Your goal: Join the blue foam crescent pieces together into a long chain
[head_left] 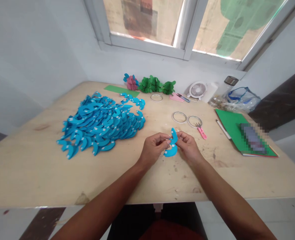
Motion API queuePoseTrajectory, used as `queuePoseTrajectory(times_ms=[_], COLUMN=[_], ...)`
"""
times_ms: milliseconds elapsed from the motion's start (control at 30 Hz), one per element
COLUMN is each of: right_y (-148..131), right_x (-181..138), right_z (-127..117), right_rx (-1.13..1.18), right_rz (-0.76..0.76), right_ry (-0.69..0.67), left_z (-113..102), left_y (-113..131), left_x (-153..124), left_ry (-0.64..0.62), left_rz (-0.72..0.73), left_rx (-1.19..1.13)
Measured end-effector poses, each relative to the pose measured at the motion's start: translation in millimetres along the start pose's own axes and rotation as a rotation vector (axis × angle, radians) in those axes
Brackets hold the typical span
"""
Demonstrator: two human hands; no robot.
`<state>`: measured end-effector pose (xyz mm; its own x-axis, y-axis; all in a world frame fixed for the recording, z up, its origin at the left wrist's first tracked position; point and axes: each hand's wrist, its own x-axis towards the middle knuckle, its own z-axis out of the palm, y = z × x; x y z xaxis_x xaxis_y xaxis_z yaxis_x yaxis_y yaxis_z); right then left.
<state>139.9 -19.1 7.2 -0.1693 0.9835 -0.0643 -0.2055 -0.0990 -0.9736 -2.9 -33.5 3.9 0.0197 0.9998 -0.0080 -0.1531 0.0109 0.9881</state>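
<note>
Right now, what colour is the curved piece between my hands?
The curved piece is bright blue with small white patches, seen best in the head view.

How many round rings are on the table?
3. One ring lies in front of the green paper shapes. The second ring and third ring lie side by side, beyond the right hand. The blue pile might hide more.
</note>
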Motion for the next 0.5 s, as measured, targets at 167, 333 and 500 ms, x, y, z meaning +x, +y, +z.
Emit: queuePoseTrajectory(times_ms=[167,333,500], right_y=[0.1,1.5,2.8], right_x=[-0.1,0.2,0.4], right_z=[-0.3,-1.2,-0.6], right_rx=[0.007,0.036,0.059], right_rz=[0.008,0.007,0.01], right_ry=[0.002,-0.004,0.008], left_z=[0.5,1.3,2.9], left_y=[-0.4,-2.7,-2.6], left_x=[-1.4,-2.2,-3.4], left_ry=[-0.008,-0.016,-0.003], left_rz=[0.01,0.008,0.01], left_rx=[-0.023,-0.083,-0.09])
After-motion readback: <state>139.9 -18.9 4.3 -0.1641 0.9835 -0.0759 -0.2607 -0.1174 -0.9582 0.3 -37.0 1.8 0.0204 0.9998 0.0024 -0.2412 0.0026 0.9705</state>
